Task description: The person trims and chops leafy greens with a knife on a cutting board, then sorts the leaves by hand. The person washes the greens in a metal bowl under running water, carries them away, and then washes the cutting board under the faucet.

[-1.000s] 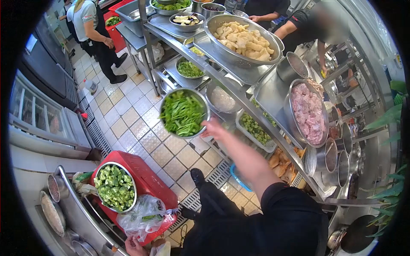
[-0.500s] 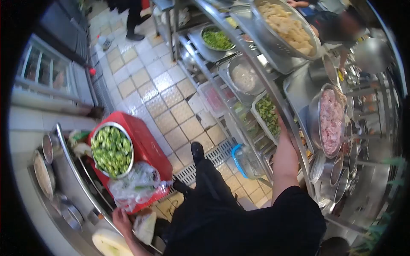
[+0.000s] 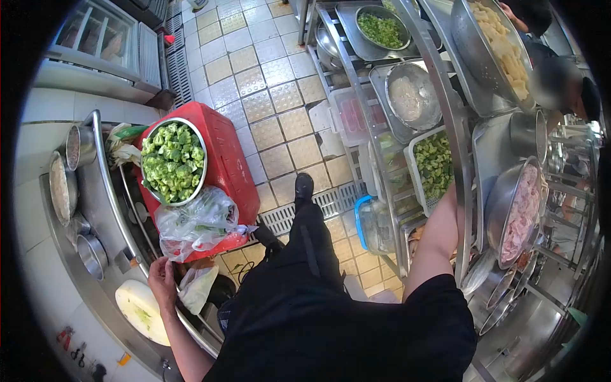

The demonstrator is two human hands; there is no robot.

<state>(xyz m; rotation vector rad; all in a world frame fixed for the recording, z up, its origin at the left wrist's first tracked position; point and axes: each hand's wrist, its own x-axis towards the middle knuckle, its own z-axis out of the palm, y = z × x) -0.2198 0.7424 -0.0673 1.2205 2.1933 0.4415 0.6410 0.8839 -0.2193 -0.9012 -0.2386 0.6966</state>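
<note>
My left hand [image 3: 163, 280] is beside the metal rail of the counter, just below a clear plastic bag [image 3: 197, 219]. Its fingers are curled in and nothing shows in them. The bag lies on a red box [image 3: 237, 162], next to a steel bowl full of cut broccoli [image 3: 172, 162]. On the other side, my right arm reaches into a metal rack [image 3: 439, 83]. My right hand [image 3: 451, 196] is mostly hidden behind the rack's post, close to a white basket of chopped green vegetables [image 3: 434, 164]. Its fingers cannot be seen.
The rack also carries a bowl of chopped greens [image 3: 383, 28], a bowl of pale mixture [image 3: 410, 99], a colander of pale pieces [image 3: 496, 48] and a bowl of pink meat [image 3: 519, 213]. A round cutting board [image 3: 141, 312] lies left. Another person [image 3: 560, 76] stands beyond the rack.
The view has shifted, so the rack, the red box and the floor sit differently in it. My right hand has gone further behind the rack's post. My left hand stays by the rail.
</note>
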